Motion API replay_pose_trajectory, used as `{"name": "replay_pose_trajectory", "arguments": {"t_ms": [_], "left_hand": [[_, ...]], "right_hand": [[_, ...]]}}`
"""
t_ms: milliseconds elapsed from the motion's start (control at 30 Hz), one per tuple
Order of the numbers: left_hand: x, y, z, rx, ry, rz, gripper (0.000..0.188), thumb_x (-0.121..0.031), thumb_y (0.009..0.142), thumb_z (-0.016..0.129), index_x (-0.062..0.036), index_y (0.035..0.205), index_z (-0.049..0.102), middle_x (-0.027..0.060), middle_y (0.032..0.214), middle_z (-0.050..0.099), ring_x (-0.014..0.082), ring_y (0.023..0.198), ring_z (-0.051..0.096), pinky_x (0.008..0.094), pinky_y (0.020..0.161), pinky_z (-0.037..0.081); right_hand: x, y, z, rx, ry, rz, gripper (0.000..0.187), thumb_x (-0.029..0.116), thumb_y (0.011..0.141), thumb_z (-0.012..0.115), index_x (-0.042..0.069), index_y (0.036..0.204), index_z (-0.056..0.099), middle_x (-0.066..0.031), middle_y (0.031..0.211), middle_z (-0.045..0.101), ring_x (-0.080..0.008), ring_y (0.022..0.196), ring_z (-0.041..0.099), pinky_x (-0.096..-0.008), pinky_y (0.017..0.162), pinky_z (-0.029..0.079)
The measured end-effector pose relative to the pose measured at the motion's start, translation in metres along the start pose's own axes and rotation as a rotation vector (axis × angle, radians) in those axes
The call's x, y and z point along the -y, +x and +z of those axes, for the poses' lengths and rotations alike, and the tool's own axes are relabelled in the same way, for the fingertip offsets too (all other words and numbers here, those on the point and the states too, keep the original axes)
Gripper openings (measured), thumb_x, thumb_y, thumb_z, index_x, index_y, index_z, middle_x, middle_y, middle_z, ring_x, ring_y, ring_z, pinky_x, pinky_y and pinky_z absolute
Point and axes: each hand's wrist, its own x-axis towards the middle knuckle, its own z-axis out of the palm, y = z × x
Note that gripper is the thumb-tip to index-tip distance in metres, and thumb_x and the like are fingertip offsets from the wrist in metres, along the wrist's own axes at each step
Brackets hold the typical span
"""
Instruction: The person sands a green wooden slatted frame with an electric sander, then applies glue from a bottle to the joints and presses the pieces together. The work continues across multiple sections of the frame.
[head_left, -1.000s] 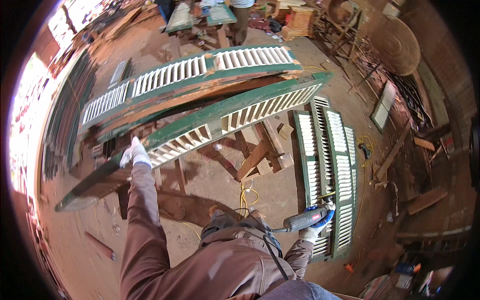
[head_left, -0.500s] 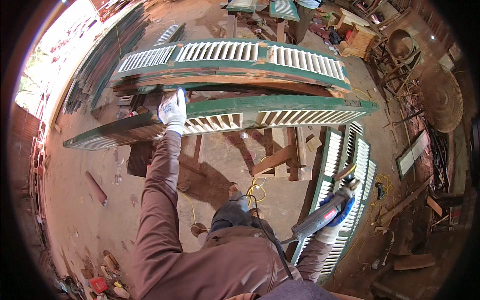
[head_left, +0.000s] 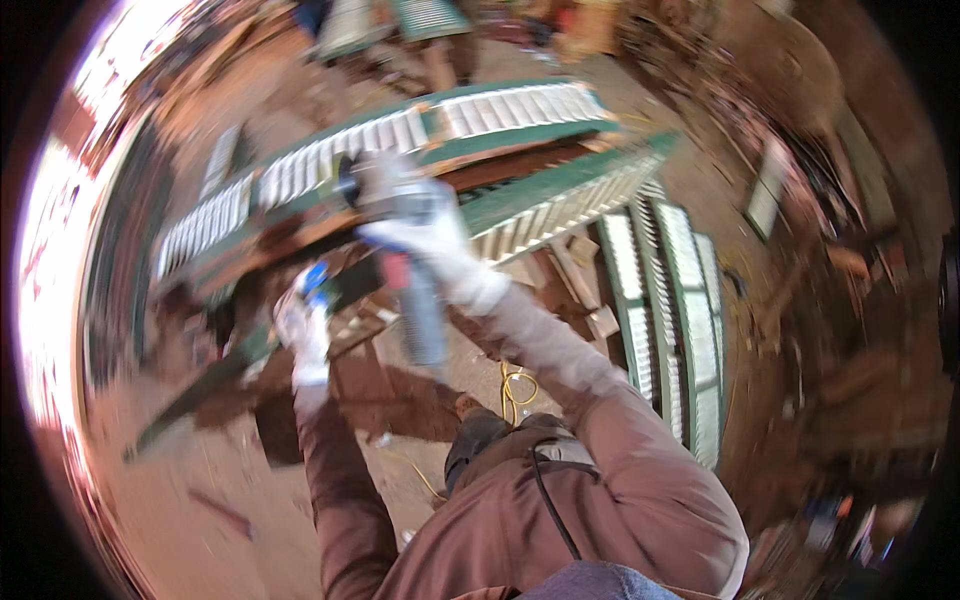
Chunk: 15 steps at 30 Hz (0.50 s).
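Observation:
My right hand (head_left: 430,225), in a white and blue work glove, is closed around a grey angle grinder (head_left: 420,320). The grinder's head is raised over the near louvered shutter (head_left: 570,205), its body pointing back toward me; the disc is smeared by motion. This green shutter with pale slats stands on its long edge across the supports. To the left, my gloved left hand (head_left: 302,325) is curled at the shutter's upper edge, its fingers blurred. My forearms and the grinder hide the shutter's middle.
Just beyond lies a stack of green louvered shutters (head_left: 350,145). More shutters (head_left: 680,290) lean at the right, beside wooden supports (head_left: 575,280). A yellow cord (head_left: 517,390) is coiled on the floor near my feet. Long boards (head_left: 110,260) are stacked at the far left.
My right hand has swung the grinder from the low right up over the shutter. My left hand sits lower and further left in view. The whole view has turned.

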Motion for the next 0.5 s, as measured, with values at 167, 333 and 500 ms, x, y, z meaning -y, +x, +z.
{"name": "replay_pose_trajectory", "arguments": {"t_ms": [167, 333, 500], "left_hand": [[0.073, -0.015, 0.019, -0.034, -0.149, 0.136, 0.057, -0.042, 0.100, 0.048, -0.0047, 0.139, 0.066, 0.0203, 0.129, 0.071, 0.0383, 0.114, 0.065, 0.0474, 0.106, 0.045], [0.056, -0.019, 0.019, 0.017, 0.125, 0.134, 0.073, -0.042, 0.087, 0.082, -0.0006, 0.143, 0.060, 0.0231, 0.128, 0.069, 0.0425, 0.119, 0.062, 0.0508, 0.104, 0.045], [0.058, -0.018, 0.018, 0.134, 0.102, -0.058, 0.088, -0.045, 0.078, 0.090, 0.0049, 0.143, 0.057, 0.0260, 0.136, 0.065, 0.0420, 0.126, 0.061, 0.0529, 0.111, 0.046]], "right_hand": [[-0.084, 0.080, 0.083, -0.125, -0.086, -0.042, 0.127, 0.032, 0.062, 0.099, 0.001, 0.158, 0.021, -0.0245, 0.139, 0.055, -0.0335, 0.127, 0.059, -0.0420, 0.111, 0.048], [-0.124, 0.083, 0.101, -0.158, -0.340, 0.070, 0.127, 0.038, 0.063, 0.093, 0.004, 0.161, 0.020, -0.0309, 0.136, 0.059, -0.0421, 0.128, 0.061, -0.0438, 0.110, 0.048], [-0.133, 0.089, 0.115, -0.164, -0.624, 0.064, 0.126, 0.035, 0.068, 0.091, 0.006, 0.163, 0.014, -0.0328, 0.138, 0.053, -0.0458, 0.119, 0.064, -0.0464, 0.107, 0.051]]}}
